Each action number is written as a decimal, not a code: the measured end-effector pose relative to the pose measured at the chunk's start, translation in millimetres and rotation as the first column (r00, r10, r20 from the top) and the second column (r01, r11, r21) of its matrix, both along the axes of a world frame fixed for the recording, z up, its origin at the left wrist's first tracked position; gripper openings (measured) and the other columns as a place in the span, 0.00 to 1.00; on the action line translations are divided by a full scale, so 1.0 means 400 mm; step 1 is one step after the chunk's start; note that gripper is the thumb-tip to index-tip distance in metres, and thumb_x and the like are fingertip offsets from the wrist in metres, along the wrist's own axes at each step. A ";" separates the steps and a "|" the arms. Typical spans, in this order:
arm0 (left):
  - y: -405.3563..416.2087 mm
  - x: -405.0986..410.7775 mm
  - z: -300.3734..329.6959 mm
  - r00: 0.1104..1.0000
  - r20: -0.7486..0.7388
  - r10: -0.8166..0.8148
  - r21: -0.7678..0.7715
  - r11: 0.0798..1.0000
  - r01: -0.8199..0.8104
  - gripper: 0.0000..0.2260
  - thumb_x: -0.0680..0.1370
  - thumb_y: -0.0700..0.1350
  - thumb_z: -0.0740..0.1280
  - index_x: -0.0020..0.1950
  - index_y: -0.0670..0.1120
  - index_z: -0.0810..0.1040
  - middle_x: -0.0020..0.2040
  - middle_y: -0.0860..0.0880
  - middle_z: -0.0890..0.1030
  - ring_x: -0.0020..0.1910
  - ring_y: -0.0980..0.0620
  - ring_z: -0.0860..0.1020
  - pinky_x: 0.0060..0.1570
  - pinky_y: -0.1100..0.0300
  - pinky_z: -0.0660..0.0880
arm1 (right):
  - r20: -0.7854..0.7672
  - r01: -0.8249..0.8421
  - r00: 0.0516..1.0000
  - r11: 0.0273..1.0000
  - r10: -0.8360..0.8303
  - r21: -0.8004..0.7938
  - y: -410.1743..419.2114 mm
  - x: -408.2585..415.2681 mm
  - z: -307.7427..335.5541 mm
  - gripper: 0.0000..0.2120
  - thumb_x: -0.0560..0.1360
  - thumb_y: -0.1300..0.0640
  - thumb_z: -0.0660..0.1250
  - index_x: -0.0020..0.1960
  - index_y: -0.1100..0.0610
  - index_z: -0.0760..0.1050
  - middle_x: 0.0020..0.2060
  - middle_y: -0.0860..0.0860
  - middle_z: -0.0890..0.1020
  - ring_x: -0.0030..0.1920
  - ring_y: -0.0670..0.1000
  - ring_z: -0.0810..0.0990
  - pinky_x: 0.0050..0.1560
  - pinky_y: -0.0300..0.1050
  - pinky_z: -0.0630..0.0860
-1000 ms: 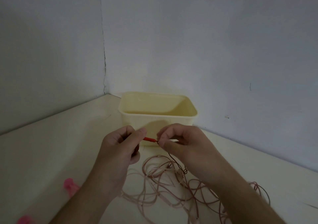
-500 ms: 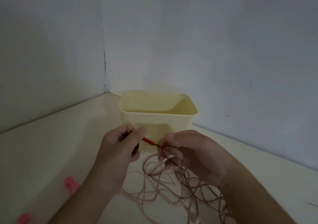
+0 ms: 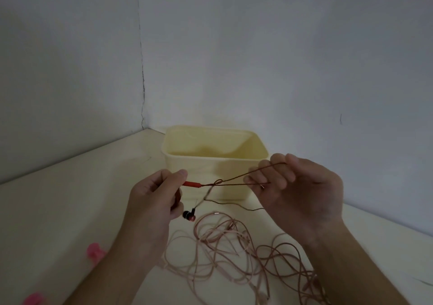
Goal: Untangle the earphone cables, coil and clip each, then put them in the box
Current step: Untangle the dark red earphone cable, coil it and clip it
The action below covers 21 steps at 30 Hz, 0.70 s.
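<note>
My left hand [image 3: 154, 197] pinches the red plug [image 3: 192, 184] of a dark red earphone cable [image 3: 234, 180]. The cable runs right in a taut loop with a small knot to my right hand [image 3: 295, 187], whose curled fingers hold it. A red and black earbud [image 3: 189, 215] dangles below the knot. A tangle of pink earphone cables [image 3: 234, 253] lies on the table beneath my hands. The cream box [image 3: 178, 164] stands open just behind my hands.
Two pink clips lie on the pale table [image 3: 70, 199] at the lower left: one [image 3: 95, 252] beside my left forearm, the other [image 3: 34, 299] at the bottom edge. Grey walls meet in a corner behind the box.
My right hand has risen and moved right, drawing the dark red cable out into a taut loop. An earbud has lifted out of the tangle and now hangs below the knot.
</note>
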<state>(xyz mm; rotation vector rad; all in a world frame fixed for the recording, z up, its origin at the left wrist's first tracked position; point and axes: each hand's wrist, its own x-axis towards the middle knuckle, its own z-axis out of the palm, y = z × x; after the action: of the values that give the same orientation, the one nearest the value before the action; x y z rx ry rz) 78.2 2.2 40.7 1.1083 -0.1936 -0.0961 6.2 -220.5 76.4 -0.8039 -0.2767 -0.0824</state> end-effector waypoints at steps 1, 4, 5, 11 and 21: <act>0.000 0.002 -0.001 1.000 -0.005 0.009 -0.004 1.000 -0.009 0.23 0.80 0.39 0.70 0.27 0.47 0.65 0.28 0.50 0.60 0.37 0.44 0.53 0.27 0.59 0.54 | 0.012 0.002 1.000 1.000 -0.002 0.001 -0.006 -0.002 0.003 0.12 0.73 0.57 0.71 0.34 0.57 0.71 0.29 0.51 0.63 0.40 0.55 0.63 0.60 0.52 0.67; 0.002 0.004 -0.007 1.000 -0.010 0.024 -0.005 1.000 -0.024 0.23 0.80 0.39 0.70 0.27 0.47 0.66 0.28 0.50 0.61 0.36 0.46 0.54 0.25 0.62 0.56 | 0.023 -0.046 0.999 0.998 0.047 -0.050 -0.029 -0.008 0.018 0.11 0.75 0.54 0.70 0.39 0.61 0.75 0.26 0.49 0.61 0.31 0.52 0.62 0.56 0.52 0.72; 0.002 0.004 -0.007 1.000 -0.011 0.025 -0.006 1.000 -0.025 0.23 0.80 0.39 0.70 0.27 0.48 0.66 0.28 0.50 0.61 0.36 0.46 0.54 0.25 0.62 0.56 | 0.020 -0.084 0.996 0.994 0.085 -0.064 -0.036 -0.010 0.023 0.12 0.75 0.54 0.70 0.41 0.63 0.76 0.25 0.49 0.60 0.29 0.51 0.61 0.50 0.50 0.73; 0.002 0.008 -0.014 0.999 -0.014 0.037 0.012 0.999 -0.037 0.22 0.80 0.40 0.71 0.28 0.47 0.67 0.28 0.50 0.61 0.33 0.50 0.57 0.25 0.62 0.58 | -0.002 -0.083 0.996 0.980 0.084 -0.182 -0.069 -0.022 0.038 0.19 0.73 0.55 0.74 0.33 0.57 0.67 0.27 0.50 0.59 0.25 0.49 0.58 0.32 0.46 0.61; 0.007 0.016 -0.019 0.998 -0.033 0.062 0.024 0.998 -0.061 0.20 0.80 0.40 0.71 0.30 0.46 0.68 0.29 0.50 0.62 0.32 0.52 0.58 0.26 0.61 0.58 | -0.122 0.064 0.974 0.756 -0.189 -0.652 -0.062 -0.041 0.049 0.21 0.64 0.48 0.85 0.40 0.64 0.82 0.26 0.47 0.56 0.24 0.46 0.54 0.28 0.41 0.53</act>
<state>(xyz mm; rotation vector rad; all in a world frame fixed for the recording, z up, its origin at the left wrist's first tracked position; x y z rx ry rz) 84.7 5.0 33.2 1.1336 -0.1282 -0.0621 -10.1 -245.2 96.0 -1.5187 -0.0662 -0.0391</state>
